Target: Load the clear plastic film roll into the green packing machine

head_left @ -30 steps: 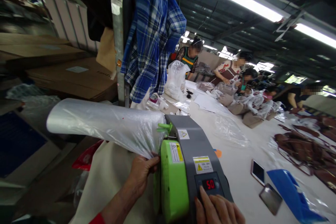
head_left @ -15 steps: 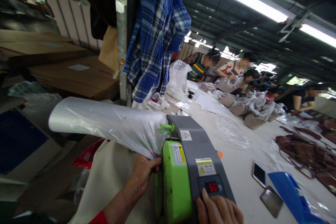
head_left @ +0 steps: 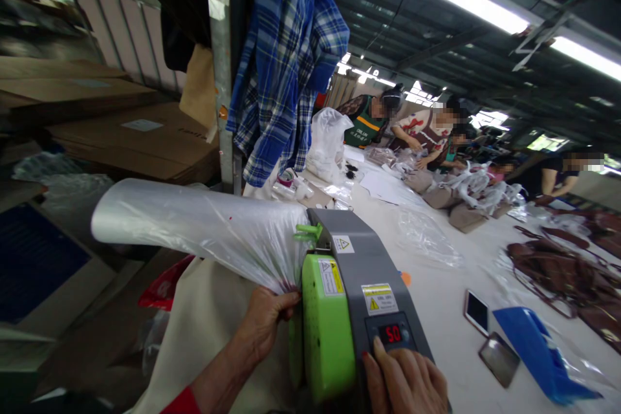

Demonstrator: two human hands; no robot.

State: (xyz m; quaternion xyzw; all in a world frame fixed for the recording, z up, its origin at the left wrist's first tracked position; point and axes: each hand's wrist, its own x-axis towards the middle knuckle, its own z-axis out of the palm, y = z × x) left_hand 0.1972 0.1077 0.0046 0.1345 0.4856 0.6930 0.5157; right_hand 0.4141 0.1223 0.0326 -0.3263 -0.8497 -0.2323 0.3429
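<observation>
A grey machine (head_left: 361,249) with a bright green side cover (head_left: 330,336) stands on the pale table, its red display (head_left: 391,334) reading 50. A wide sleeve of clear plastic film (head_left: 194,210) stretches left from it and gathers into creases at a green guide (head_left: 308,231). My left hand (head_left: 264,317) pinches the film's lower edge between thumb and fingers, close beside the green cover. My right hand (head_left: 402,375) lies over the machine's near end, holding nothing, with a fingertip touching the panel left of the display.
Right of the machine lie two phones (head_left: 477,312), a blue plastic piece (head_left: 538,352) and brown bags (head_left: 543,268). Several people work along the table's far side among taupe bags (head_left: 468,217). A plaid shirt (head_left: 291,52) hangs by a metal post (head_left: 223,84); flat cartons (head_left: 130,142) are stacked left.
Both hands stay in place on the film and the panel. The view shifts slightly. Across the table, a person in a patterned top has lowered a bag and moved their hands.
</observation>
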